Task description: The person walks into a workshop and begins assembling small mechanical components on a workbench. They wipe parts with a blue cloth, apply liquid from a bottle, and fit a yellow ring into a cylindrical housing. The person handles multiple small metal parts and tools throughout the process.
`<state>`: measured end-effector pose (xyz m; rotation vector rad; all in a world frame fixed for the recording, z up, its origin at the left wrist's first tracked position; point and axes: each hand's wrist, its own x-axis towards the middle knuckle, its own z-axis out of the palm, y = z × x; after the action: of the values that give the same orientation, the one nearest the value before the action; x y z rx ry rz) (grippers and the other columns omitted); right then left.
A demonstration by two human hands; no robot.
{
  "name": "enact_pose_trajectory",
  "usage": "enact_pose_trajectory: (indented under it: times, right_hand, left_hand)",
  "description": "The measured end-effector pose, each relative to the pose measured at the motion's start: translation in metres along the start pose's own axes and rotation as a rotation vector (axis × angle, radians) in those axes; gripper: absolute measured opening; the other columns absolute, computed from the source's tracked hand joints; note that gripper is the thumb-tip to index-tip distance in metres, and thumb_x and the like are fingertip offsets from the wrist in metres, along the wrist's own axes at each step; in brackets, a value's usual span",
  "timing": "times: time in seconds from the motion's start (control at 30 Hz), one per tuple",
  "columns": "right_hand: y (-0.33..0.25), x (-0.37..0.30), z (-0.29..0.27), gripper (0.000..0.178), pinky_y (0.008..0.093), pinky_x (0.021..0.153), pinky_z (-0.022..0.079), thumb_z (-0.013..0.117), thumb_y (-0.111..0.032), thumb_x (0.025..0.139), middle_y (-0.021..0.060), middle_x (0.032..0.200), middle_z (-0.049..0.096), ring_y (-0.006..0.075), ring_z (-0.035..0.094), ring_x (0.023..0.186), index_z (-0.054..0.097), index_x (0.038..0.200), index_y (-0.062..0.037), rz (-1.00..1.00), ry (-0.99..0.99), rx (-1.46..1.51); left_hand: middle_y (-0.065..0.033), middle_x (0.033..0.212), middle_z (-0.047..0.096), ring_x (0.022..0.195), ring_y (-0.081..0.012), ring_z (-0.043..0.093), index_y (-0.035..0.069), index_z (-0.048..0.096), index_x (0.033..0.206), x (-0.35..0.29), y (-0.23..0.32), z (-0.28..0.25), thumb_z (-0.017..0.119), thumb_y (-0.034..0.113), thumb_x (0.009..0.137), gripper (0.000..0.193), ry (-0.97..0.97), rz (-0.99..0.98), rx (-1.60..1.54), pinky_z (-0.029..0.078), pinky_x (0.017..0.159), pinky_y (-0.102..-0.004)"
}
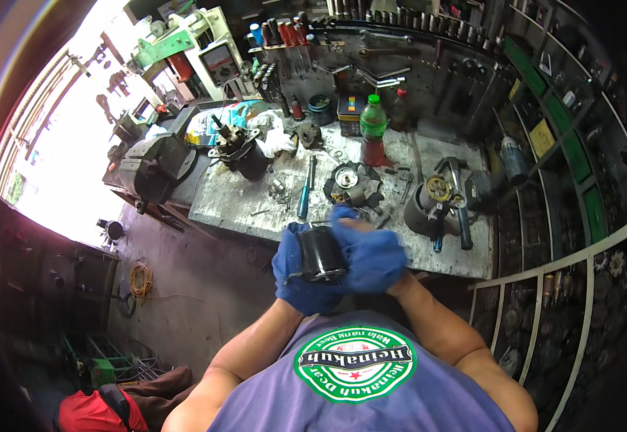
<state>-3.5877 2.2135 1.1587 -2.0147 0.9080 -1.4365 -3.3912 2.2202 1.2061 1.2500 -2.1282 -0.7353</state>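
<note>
Near the bench's front edge, I hold a glossy black metal cylinder (323, 254), like a small motor housing, in front of my chest. My left hand (292, 270), in a blue glove, is closed around its left side and underside. Against the right side lies my right hand (372, 255), also covered in blue; motion blurs it, and its fingers cannot be made out clearly. Just beyond the hands, a round metal part (346, 178) sits on a dark rag. A blue-handled ratchet (306, 189) lies to the left of it.
The metal-topped workbench (220, 205) carries a dark motor-like assembly (245, 153), a green-capped bottle (374, 126) and a dark cylindrical container (423, 209). A hammer (459, 205) lies at the right. Shelves (580, 165) rise at the right, and an orange coiled cable (141, 279) lies on the floor.
</note>
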Motion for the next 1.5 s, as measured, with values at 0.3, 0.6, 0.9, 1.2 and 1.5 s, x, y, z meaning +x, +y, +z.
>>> enact_pose_trajectory:
  times: [0.3, 0.6, 0.9, 1.2, 1.5]
  right_hand:
    - [-0.033, -0.017, 0.003, 0.047, 0.0487, 0.126, 0.044, 0.067, -0.004, 0.102, 0.0302, 0.155, 0.061, 0.046, 0.057, 0.149, 0.066, 0.149, 0.0018, -0.095, 0.028, -0.031]
    - [0.009, -0.024, 0.02, 0.053, 0.0333, 0.115, 0.049, 0.067, -0.02, 0.11, 0.0102, 0.142, 0.066, 0.017, 0.06, 0.132, 0.052, 0.157, 0.0007, 0.485, -0.035, 0.544]
    - [0.005, -0.05, 0.026, 0.045, 0.0414, 0.123, 0.045, 0.065, 0.006, 0.095, 0.0271, 0.151, 0.064, 0.0382, 0.06, 0.147, 0.069, 0.14, 0.0061, 0.185, 0.125, 0.214]
    - [0.02, -0.009, 0.029, 0.052, 0.041, 0.116, 0.051, 0.067, -0.015, 0.104, 0.0279, 0.147, 0.067, 0.038, 0.068, 0.136, 0.058, 0.153, 0.0019, 0.345, -0.03, 0.112]
    - [0.004, -0.067, 0.029, 0.057, 0.0407, 0.127, 0.042, 0.065, 0.001, 0.102, 0.0275, 0.157, 0.06, 0.0329, 0.056, 0.15, 0.055, 0.157, 0.0061, 0.485, 0.095, 0.604]
  left_hand:
    - [-0.0115, 0.138, 0.07, 0.13, -0.0298, 0.067, 0.006, 0.056, 0.156, -0.005, -0.031, 0.025, 0.074, 0.03, 0.1, 0.064, 0.102, 0.204, -0.169, 0.052, 0.11, -0.0411]
    - [-0.0172, 0.123, 0.069, 0.118, -0.0338, 0.07, 0.009, 0.064, 0.134, -0.001, -0.043, 0.026, 0.084, 0.029, 0.088, 0.054, 0.11, 0.008, -0.553, 0.055, 0.101, -0.0377]
    - [-0.0113, 0.103, 0.073, 0.098, -0.0346, 0.071, 0.009, 0.072, 0.118, -0.007, -0.011, 0.007, 0.077, 0.024, 0.094, 0.029, 0.187, 0.187, -0.421, 0.056, 0.09, -0.0456]
    - [-0.0165, 0.113, 0.071, 0.114, -0.035, 0.068, 0.006, 0.066, 0.129, 0.001, -0.035, 0.028, 0.071, 0.027, 0.094, 0.04, 0.187, 0.403, -0.059, 0.054, 0.095, -0.0462]
    - [-0.0131, 0.088, 0.069, 0.083, -0.0388, 0.064, 0.013, 0.075, 0.104, -0.005, -0.04, 0.011, 0.081, 0.039, 0.084, 0.033, 0.159, 0.291, 0.448, 0.051, 0.073, -0.0486]
